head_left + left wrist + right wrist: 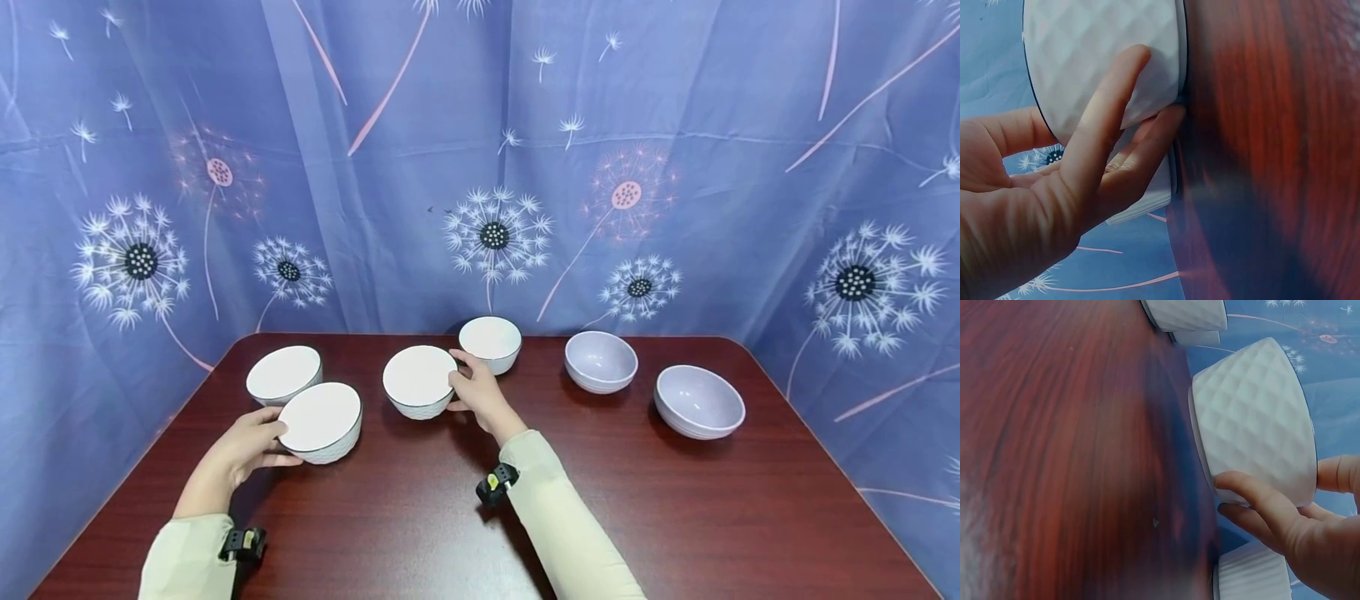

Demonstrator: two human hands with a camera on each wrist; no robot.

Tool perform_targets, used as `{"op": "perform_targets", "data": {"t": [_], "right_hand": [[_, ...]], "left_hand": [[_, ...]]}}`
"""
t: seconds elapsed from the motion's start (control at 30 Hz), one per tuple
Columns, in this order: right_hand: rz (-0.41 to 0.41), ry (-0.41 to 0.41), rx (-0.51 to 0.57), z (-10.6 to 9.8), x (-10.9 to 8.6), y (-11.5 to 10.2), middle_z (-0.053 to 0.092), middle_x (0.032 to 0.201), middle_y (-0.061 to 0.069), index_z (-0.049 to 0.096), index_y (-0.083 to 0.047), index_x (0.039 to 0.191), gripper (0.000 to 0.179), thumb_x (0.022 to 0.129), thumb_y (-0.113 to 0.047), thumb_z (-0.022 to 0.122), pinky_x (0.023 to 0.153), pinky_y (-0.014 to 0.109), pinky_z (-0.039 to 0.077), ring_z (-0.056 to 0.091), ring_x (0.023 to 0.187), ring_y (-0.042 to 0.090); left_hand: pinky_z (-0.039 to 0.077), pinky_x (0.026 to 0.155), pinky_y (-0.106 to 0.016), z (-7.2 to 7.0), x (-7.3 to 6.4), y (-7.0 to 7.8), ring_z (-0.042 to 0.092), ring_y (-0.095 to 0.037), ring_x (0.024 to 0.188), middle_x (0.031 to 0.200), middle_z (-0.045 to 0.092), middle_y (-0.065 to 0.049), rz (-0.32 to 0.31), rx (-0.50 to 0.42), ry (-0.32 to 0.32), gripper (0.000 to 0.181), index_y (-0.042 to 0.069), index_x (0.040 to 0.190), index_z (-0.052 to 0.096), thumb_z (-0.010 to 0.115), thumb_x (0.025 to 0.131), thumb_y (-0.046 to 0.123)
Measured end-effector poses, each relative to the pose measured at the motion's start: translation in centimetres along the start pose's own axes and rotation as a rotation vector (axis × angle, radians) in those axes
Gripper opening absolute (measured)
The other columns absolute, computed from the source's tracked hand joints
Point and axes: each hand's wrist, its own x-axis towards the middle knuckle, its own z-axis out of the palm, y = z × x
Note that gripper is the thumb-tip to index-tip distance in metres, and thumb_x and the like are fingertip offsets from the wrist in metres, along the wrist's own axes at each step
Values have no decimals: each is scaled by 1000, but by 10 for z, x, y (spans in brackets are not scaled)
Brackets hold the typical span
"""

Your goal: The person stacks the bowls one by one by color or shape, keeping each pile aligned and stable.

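My left hand [243,450] grips a white bowl [321,421] with a dark rim and a diamond-textured outside, thumb at the rim and fingers under its side. Behind it stands another white bowl [283,373], partly covered in the head view. With my right hand [482,396] I hold a matching white bowl [420,379] by its right side; in the right wrist view the fingers [1260,497] lie along its textured wall. Just behind that hand is a further white bowl [491,340] with ridged sides.
Two pale lavender bowls, one [600,362] near the back and one [699,402] farther right, stand on the dark red wooden table [615,500]. A blue curtain [420,208] with dandelion prints hangs behind the table and along both sides.
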Motion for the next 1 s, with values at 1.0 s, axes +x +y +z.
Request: {"op": "perform_targets", "data": {"t": [1.0], "right_hand": [[14,-106,-60,-26,-18,17,40,137,27,41,-3,144,59,85,2,43,77,52,57,56,101,29]], "left_hand": [[60,73,-43,-1,0,1,64,-18,76,97,55,-17,-9,-6,-9,54,-22,138,19,36,90,-4]]}}
